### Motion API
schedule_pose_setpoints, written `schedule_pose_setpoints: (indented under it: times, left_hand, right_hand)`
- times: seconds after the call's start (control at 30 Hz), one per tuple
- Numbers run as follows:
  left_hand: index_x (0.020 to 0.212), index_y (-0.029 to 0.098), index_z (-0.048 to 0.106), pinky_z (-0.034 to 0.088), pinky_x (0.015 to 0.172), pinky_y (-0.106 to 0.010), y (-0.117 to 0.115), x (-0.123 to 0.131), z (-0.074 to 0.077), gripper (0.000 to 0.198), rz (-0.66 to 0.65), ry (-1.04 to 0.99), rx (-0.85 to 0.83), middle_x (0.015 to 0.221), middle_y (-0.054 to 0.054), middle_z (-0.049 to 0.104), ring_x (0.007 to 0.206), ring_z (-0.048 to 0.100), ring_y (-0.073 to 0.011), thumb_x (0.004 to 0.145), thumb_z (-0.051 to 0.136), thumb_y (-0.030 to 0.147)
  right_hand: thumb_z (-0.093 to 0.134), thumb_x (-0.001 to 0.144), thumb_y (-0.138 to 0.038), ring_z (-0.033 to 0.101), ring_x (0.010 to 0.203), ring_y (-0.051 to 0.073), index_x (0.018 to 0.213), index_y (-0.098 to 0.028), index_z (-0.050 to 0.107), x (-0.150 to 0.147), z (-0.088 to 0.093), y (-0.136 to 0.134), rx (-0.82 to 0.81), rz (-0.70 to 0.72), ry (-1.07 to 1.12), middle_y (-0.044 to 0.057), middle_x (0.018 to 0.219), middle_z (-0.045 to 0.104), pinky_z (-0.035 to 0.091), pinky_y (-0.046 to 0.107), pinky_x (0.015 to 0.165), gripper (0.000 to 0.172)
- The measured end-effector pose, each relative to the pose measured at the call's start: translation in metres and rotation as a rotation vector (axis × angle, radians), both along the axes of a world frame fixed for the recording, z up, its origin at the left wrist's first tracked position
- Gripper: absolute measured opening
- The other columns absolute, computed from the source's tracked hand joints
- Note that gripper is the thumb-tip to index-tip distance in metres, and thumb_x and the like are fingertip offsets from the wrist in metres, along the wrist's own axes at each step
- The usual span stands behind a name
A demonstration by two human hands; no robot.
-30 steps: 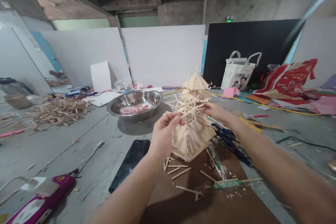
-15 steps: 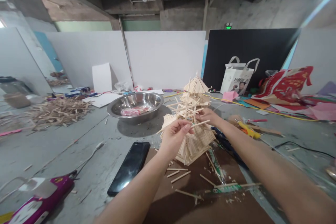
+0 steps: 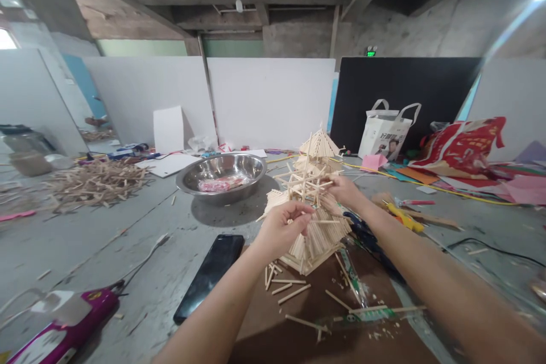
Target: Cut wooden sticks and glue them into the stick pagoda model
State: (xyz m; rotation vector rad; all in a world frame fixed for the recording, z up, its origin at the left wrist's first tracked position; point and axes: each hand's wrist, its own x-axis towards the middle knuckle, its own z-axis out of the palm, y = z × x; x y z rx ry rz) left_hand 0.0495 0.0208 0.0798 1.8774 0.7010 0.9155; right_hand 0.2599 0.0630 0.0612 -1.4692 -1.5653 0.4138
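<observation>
A tiered pagoda model (image 3: 318, 236) built of thin wooden sticks stands in front of me, with sloping roofs and an open lattice of sticks in its middle. My left hand (image 3: 285, 226) is in front of its near side, thumb and forefinger pinched on a short wooden stick (image 3: 326, 222) that points right. At the model's right side, my right hand (image 3: 343, 190) is against the lattice with its fingers curled; the fingertips are partly hidden behind sticks. Several loose sticks (image 3: 294, 294) lie on the brown board (image 3: 273, 335) below the model.
Left of the board lies a black phone (image 3: 209, 278). Behind it is a steel basin (image 3: 185, 182) with red-and-clear packets. A stick pile (image 3: 98, 182) and a purple power strip (image 3: 72, 324) are on the left. A yellow glue gun (image 3: 403, 216) and a red bag (image 3: 464, 148) are on the right.
My left hand has moved slightly down with its stick, which now lies more level. My right hand stays at the model's right side. The whole view has shifted a little.
</observation>
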Motion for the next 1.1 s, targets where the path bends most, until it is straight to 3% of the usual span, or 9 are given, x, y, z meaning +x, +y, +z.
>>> schedule_pose_setpoints:
  times: [0.13,0.27,0.37,0.47,0.63,1.1]
  left_hand:
    - [0.079,0.015,0.056,0.030,0.041,-0.018,-0.002,-0.009,0.014,0.015,0.107,0.173,-0.044,0.042,0.006,0.046,0.039,0.039,-0.0062,0.069,0.045,0.018]
    - [0.100,0.012,0.050,0.028,0.037,-0.017,0.001,-0.012,0.016,0.035,0.159,0.168,-0.151,0.037,0.008,0.043,0.035,0.036,-0.0058,0.066,0.044,0.014]
    - [0.121,0.012,0.035,0.028,0.035,-0.016,0.005,-0.013,0.011,0.055,0.079,0.128,-0.206,0.038,0.008,0.044,0.033,0.036,-0.0055,0.066,0.044,0.013]
    - [0.127,0.014,0.025,0.027,0.033,-0.015,0.009,-0.013,0.006,0.064,-0.016,0.082,-0.270,0.037,0.010,0.042,0.030,0.034,-0.0045,0.066,0.044,0.012]
    - [0.128,0.017,0.023,0.026,0.030,-0.013,0.015,-0.009,-0.001,0.065,-0.106,0.005,-0.355,0.036,0.011,0.039,0.028,0.032,-0.0043,0.066,0.045,0.012]
    - [0.128,0.015,0.023,0.027,0.030,-0.013,0.017,-0.010,-0.002,0.066,-0.127,0.014,-0.326,0.037,0.010,0.041,0.029,0.032,-0.0042,0.066,0.045,0.012]
  right_hand:
    - [0.043,0.072,-0.029,0.057,0.078,0.017,0.081,-0.015,0.060,0.009,0.026,-0.010,0.154,-0.147,0.038,0.006,0.081,0.064,0.041,0.031,0.075,0.023]
    - [0.045,0.073,-0.031,0.058,0.078,0.016,0.087,-0.015,0.061,-0.009,0.053,-0.014,0.252,-0.064,-0.023,0.006,0.083,0.065,0.043,0.028,0.073,0.026]
    - [0.045,0.074,-0.031,0.059,0.071,0.016,0.091,-0.015,0.061,-0.027,0.063,-0.011,0.182,-0.032,-0.138,0.005,0.077,0.065,0.044,0.028,0.066,0.029]
    - [0.044,0.074,-0.031,0.060,0.062,0.014,0.086,-0.015,0.062,-0.036,0.063,-0.005,0.105,-0.035,-0.131,0.004,0.071,0.064,0.045,0.025,0.056,0.027]
    - [0.044,0.074,-0.028,0.059,0.053,0.013,0.072,-0.016,0.060,-0.038,0.057,0.001,0.045,0.005,-0.131,0.002,0.057,0.061,0.043,0.021,0.049,0.020]
    - [0.044,0.075,-0.029,0.057,0.048,0.011,0.063,-0.016,0.056,-0.042,0.062,-0.002,-0.005,0.050,-0.186,0.002,0.055,0.060,0.040,0.019,0.044,0.022]
